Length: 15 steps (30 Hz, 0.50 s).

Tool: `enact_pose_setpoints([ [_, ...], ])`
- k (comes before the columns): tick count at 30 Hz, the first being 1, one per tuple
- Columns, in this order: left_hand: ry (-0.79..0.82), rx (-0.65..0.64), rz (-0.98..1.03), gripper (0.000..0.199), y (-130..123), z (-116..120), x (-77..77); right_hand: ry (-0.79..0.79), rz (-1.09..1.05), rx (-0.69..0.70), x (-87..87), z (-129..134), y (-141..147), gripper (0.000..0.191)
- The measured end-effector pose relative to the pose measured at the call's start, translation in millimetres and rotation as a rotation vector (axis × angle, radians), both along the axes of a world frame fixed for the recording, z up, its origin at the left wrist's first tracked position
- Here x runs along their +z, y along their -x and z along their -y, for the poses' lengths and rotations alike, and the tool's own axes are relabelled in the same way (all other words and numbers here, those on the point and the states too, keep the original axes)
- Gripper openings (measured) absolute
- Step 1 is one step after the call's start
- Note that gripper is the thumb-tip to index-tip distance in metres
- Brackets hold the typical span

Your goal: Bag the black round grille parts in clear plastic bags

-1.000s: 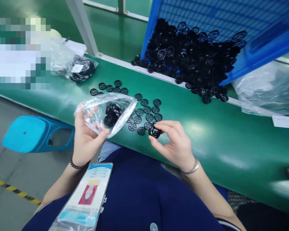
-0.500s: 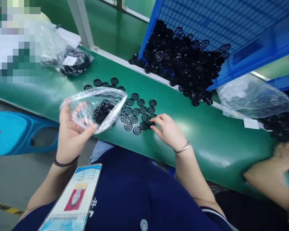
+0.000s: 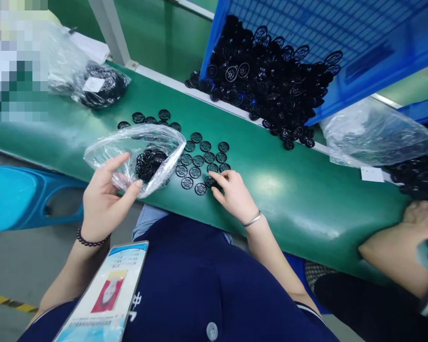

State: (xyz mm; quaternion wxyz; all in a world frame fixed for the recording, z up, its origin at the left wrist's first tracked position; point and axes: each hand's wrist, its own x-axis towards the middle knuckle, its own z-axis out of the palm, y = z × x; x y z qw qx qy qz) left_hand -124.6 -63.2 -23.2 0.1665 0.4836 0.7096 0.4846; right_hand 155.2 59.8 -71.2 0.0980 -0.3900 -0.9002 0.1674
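Note:
A clear plastic bag [image 3: 178, 147] with its mouth held wide contains a pile of black spoked discs [image 3: 151, 164]. My left hand [image 3: 107, 197] grips the bag's near side, thumb at the rim and index finger stretched along the film; some fingers are hidden by the plastic. On the green table, several loose black spoked discs [image 3: 198, 160] lie flat to the right of the bag. At their near right edge, my right hand [image 3: 233, 192] has thumb and fingertips curled around one black disc [image 3: 210, 181], partly hidden by the fingers.
A tipped blue crate [image 3: 371, 76] spills black discs [image 3: 267, 80] at the back. A tied bag of discs [image 3: 103, 85] lies at far left, and another plastic bag [image 3: 378, 135] at right. Another person's arm [image 3: 395, 251] rests at the right; a blue stool [image 3: 17, 197] stands left.
My right hand has moved left, from the outermost near disc to the one beside it. My left index finger has straightened against the bag. The view has shifted slightly.

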Motion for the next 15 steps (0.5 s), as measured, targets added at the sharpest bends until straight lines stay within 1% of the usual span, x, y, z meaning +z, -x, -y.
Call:
enact_pose_setpoints([
  [2,0.022,-0.028,-0.132,0.059,-0.5,3.8,0.3,0.018,0.031,0.017,-2.1,-0.5,3.6,0.036],
  [4,0.055,-0.063,-0.158,0.066,-1.4,7.9,-0.3,0.022,0.040,0.025,-5.6,-1.4,2.1,0.033],
  [6,0.080,-0.085,-0.080,0.072,-3.4,11.4,-1.0,0.011,0.039,0.040,-7.3,-3.0,-2.9,0.030],
  [8,0.070,-0.113,0.046,0.079,-6.6,13.0,-1.6,-0.002,0.009,0.057,-3.3,-4.5,-6.9,0.027],
  [9,0.056,-0.131,0.105,0.081,-8.6,12.9,-1.7,-0.012,-0.031,0.061,1.9,-4.6,-6.8,0.027],
  [11,0.033,-0.164,0.189,0.085,-13.3,11.5,-1.9,-0.053,-0.171,0.065,18.9,-2.6,0.3,0.028],
  [13,0.025,-0.183,0.233,0.086,-18.6,9.3,-1.9,-0.119,-0.334,0.084,42.1,1.7,17.7,0.031],
  [15,0.022,-0.190,0.260,0.086,-23.1,7.8,-1.7,-0.173,-0.435,0.155,65.6,5.1,41.6,0.034],
])
